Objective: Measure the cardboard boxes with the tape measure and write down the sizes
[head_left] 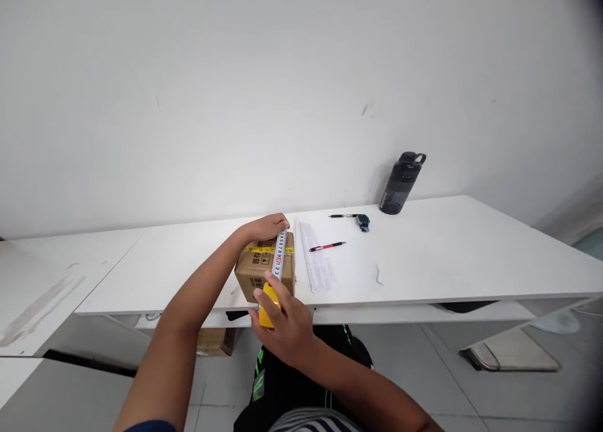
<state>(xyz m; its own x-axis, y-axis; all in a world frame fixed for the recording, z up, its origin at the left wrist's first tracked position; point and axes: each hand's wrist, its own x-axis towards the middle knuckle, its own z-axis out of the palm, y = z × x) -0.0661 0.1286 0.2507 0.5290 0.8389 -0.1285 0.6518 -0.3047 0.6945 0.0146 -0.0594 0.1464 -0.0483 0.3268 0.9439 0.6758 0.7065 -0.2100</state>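
Note:
A small brown cardboard box (pixel 248 278) with dark printing and a strip of yellow tape sits at the front edge of the white table. Across its top runs the white, numbered blade of a tape measure (pixel 269 307), whose yellow case is in my right hand (pixel 291 331), just in front of the box. At the box's far edge, my left hand (pixel 270 226) pinches the blade's end between thumb and fingers. To the right of the box lie sheets of paper with writing (pixel 316 265) and a red and black pen (pixel 327 247).
A dark water bottle (pixel 400 184) stands by the wall at the back right. Near it are a black pen (pixel 340 216) and a blue wristwatch (pixel 362 223). Another cardboard box (pixel 213 341) lies under the table (pixel 414 256). My legs are close to the table's front edge.

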